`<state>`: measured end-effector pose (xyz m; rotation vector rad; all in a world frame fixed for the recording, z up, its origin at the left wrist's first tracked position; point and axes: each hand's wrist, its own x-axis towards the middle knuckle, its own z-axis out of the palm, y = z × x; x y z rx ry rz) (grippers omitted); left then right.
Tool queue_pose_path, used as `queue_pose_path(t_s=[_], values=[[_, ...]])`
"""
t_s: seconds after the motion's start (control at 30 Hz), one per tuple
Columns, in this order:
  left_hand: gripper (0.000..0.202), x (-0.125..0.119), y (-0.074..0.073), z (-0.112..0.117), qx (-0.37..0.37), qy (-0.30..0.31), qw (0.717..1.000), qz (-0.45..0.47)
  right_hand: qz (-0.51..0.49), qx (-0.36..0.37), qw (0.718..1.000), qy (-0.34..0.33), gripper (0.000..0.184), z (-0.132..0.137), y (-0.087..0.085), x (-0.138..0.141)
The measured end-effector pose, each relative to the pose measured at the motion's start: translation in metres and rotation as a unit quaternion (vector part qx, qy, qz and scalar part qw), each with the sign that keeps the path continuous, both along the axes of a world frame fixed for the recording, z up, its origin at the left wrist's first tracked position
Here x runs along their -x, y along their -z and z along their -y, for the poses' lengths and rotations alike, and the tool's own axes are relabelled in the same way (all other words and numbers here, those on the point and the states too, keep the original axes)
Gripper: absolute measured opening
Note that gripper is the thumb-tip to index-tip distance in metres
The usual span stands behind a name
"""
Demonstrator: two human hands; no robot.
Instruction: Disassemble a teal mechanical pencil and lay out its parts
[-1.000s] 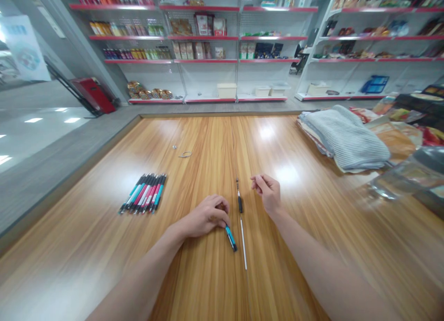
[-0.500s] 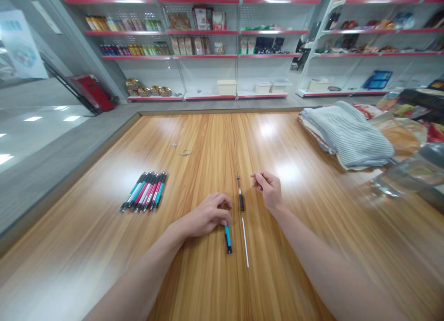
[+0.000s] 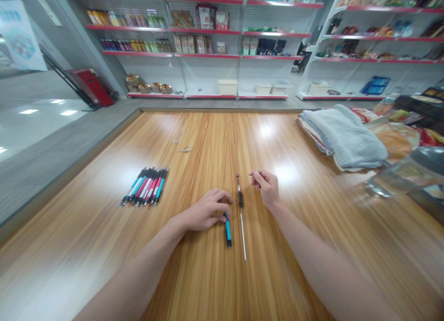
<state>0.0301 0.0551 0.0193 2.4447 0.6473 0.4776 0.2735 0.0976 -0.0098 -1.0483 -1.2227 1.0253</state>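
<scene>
My left hand [image 3: 210, 209] rests on the table with curved fingers apart, its thumb at the upper end of a blue pen barrel [image 3: 227, 231]. The barrel lies on the wood with its black end toward me. To its right, a white ink refill [image 3: 243, 237] lies nearly in line with a black pen grip section [image 3: 240, 198] and a small dark pen part [image 3: 237, 176]. My right hand [image 3: 265, 186] is just right of these parts, its thumb and fingertips pressed together. Whatever they may hold is too small to make out.
A row of several click pens [image 3: 144, 186] lies at the left. Farther back are a thin loop [image 3: 186, 149] and a small round piece [image 3: 175, 141]. Folded cloths [image 3: 347, 136] and a clear bottle [image 3: 398, 177] stand at the right. Stocked shelves [image 3: 204, 55] are beyond the table.
The left fingers have loosened slightly at the blue barrel, and more of its upper end shows. The right hand stays pinched in nearly the same place. The view has shifted a little.
</scene>
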Motion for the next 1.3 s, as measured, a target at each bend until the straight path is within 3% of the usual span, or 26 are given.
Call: queue_pose_path(t_s=[0.43,0.77,1.3], values=[[0.017,-0.015,0.007,0.008,-0.081,-0.030,0.996,-0.023,0.041,-0.010,0.999,0.006,0.032,-0.001,0.003,0.001],[0.016,-0.010,-0.003,0.008,-0.028,0.006,1.000,0.008,0.029,-0.002,1.000,-0.009,0.031,-0.002,0.003,-0.001],[0.019,-0.003,0.001,0.003,-0.056,-0.017,0.998,-0.008,0.063,-0.011,0.998,-0.013,0.033,-0.002,0.001,0.000]])
